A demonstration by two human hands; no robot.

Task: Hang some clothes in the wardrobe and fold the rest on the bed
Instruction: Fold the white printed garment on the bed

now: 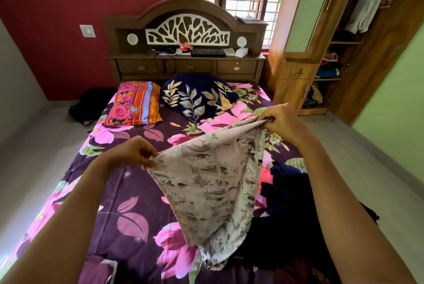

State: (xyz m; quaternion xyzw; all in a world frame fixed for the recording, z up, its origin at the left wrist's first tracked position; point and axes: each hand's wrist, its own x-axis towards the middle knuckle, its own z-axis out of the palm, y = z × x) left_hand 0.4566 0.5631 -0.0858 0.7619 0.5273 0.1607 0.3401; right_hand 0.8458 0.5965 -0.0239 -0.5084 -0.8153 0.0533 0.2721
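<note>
A grey leaf-print garment (213,182) hangs above the bed (128,192), stretched between both hands. The left hand (135,152) pinches its near corner and the right hand (283,120) grips the higher, far corner. Dark clothes (286,203) lie heaped on the bed's right side.

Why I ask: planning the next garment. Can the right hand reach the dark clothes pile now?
Likely yes once freed: the right hand pinches the printed garment, but the dark clothes pile lies uncovered just below it.

Pillows (169,100) on bed (128,182), wardrobe (344,58) rt.
</note>
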